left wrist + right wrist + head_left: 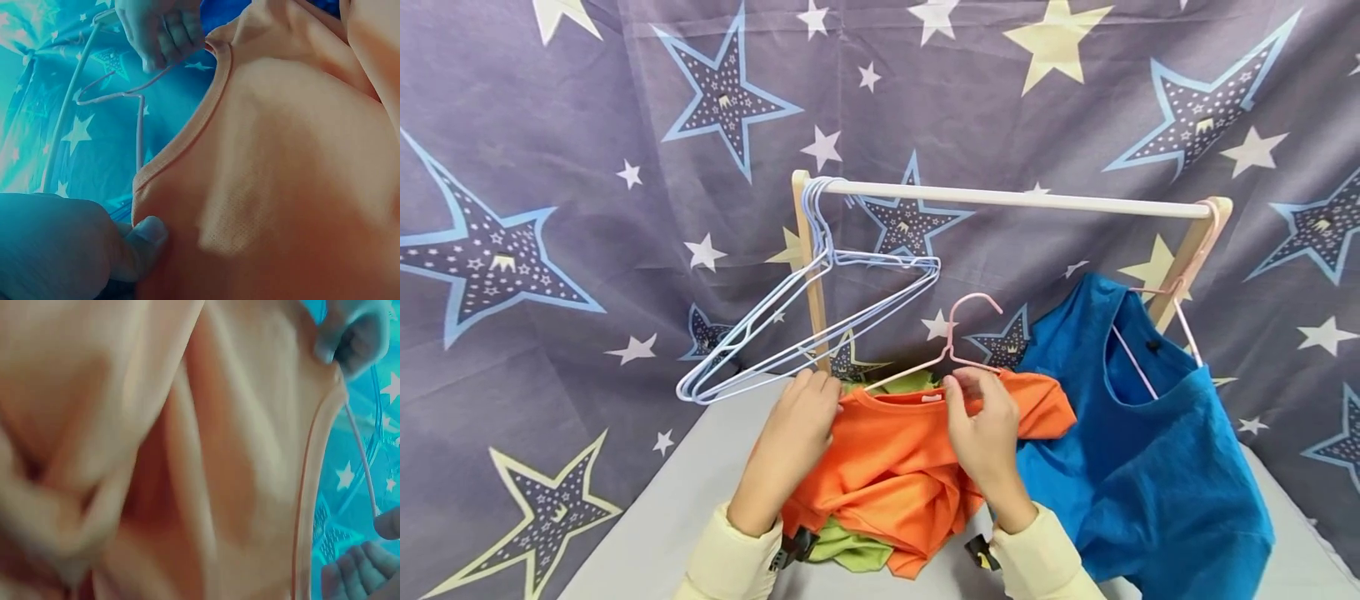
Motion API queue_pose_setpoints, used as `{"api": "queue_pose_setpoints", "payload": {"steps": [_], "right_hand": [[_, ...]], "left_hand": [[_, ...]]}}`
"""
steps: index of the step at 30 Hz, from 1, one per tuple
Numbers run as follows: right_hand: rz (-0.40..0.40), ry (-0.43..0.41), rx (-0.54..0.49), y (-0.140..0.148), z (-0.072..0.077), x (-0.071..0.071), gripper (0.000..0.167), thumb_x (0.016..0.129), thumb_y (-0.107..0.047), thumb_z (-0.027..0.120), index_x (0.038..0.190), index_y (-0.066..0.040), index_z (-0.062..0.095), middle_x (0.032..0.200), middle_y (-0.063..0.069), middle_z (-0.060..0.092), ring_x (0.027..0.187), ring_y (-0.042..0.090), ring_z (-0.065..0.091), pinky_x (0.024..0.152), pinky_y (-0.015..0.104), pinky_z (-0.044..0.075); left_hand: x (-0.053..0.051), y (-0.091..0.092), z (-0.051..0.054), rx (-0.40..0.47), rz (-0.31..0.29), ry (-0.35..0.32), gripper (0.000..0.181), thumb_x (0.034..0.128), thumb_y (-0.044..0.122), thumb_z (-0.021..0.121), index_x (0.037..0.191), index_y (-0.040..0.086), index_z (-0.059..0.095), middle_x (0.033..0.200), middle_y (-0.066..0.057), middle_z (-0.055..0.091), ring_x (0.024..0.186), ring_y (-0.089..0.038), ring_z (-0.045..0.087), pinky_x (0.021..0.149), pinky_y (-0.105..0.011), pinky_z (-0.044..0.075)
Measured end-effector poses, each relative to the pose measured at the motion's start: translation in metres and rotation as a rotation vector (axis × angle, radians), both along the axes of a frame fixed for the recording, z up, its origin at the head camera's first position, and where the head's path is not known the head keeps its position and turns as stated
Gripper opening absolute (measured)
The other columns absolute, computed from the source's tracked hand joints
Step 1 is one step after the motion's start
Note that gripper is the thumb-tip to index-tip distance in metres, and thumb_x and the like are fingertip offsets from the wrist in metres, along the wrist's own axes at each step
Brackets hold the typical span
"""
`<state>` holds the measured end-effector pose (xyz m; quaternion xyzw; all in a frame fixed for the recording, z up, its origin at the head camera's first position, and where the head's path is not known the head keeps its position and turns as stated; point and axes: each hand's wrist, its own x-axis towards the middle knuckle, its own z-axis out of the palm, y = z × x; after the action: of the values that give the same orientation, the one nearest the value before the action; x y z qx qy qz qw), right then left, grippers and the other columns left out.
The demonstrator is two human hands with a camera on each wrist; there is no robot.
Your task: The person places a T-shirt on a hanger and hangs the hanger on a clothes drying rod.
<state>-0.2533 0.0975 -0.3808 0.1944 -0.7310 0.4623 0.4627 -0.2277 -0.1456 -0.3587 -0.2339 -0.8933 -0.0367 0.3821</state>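
Observation:
An orange T-shirt (898,437) lies rumpled in front of me, its neckline facing the rack. My left hand (799,425) pinches the shirt at the left shoulder; the thumb presses on the fabric in the left wrist view. A pink hanger (951,350) stands in the neckline with its hook up and its left arm running into the shirt. My right hand (988,421) holds the hanger's right arm beside the collar, its fingers curled. Fabric hides the hanger's lower part. Green cloth (850,546) shows beneath and behind the orange shirt.
Behind stands a small rack with a white rail (1015,198). Several pale blue hangers (737,333) hang at its left end. At the right end a blue T-shirt (1165,467) hangs on a pink hanger. A star-patterned curtain (625,108) backs the white table (662,517).

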Motion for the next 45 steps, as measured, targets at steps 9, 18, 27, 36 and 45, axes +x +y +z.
{"api": "queue_pose_setpoints", "payload": {"steps": [9,18,27,36,45], "right_hand": [[0.463,-0.549,-0.513,-0.033,0.005,0.006,0.030,0.101,-0.015,0.066,0.124,0.004,0.066,0.102,0.010,0.070,0.094,0.025,0.070,0.091,0.028,0.057],[0.645,-0.435,-1.007,-0.058,0.015,0.008,0.023,0.101,-0.004,0.062,0.120,0.008,0.064,0.098,0.014,0.073,0.089,0.022,0.075,0.090,0.040,0.058],[0.601,-0.400,-1.027,-0.062,0.026,0.005,0.018,0.097,0.000,0.068,0.113,0.007,0.066,0.094,0.017,0.072,0.078,0.021,0.074,0.082,0.040,0.060],[0.548,-0.368,-0.947,-0.061,0.051,0.003,0.007,0.096,0.009,0.062,0.103,0.006,0.061,0.086,0.014,0.067,0.072,0.023,0.072,0.075,0.037,0.062],[0.514,-0.445,-0.787,-0.035,0.087,0.007,0.007,0.097,0.008,0.061,0.102,0.004,0.058,0.084,0.010,0.069,0.069,0.018,0.071,0.074,0.034,0.062]], "left_hand": [[0.000,0.000,0.002,0.000,0.004,-0.028,0.024,0.0780,-0.003,0.080,0.082,0.003,0.058,0.081,-0.008,0.056,0.076,-0.029,0.048,0.069,-0.037,0.041],[0.002,-0.002,0.003,-0.006,0.011,-0.043,0.025,0.0780,-0.002,0.081,0.081,0.004,0.058,0.080,-0.007,0.056,0.076,-0.028,0.048,0.070,-0.038,0.042],[0.006,-0.002,0.005,0.025,0.015,-0.060,0.026,0.0734,-0.004,0.082,0.080,0.005,0.060,0.080,-0.007,0.057,0.073,-0.027,0.048,0.069,-0.036,0.043],[0.013,-0.001,0.012,0.201,-0.055,-0.117,0.014,0.0823,0.005,0.084,0.087,0.006,0.070,0.082,-0.004,0.062,0.077,-0.025,0.055,0.070,-0.038,0.050],[0.030,-0.007,0.033,0.400,-0.274,-0.182,0.013,0.0882,0.015,0.081,0.099,0.012,0.075,0.092,0.004,0.067,0.082,-0.013,0.057,0.073,-0.031,0.051]]}}
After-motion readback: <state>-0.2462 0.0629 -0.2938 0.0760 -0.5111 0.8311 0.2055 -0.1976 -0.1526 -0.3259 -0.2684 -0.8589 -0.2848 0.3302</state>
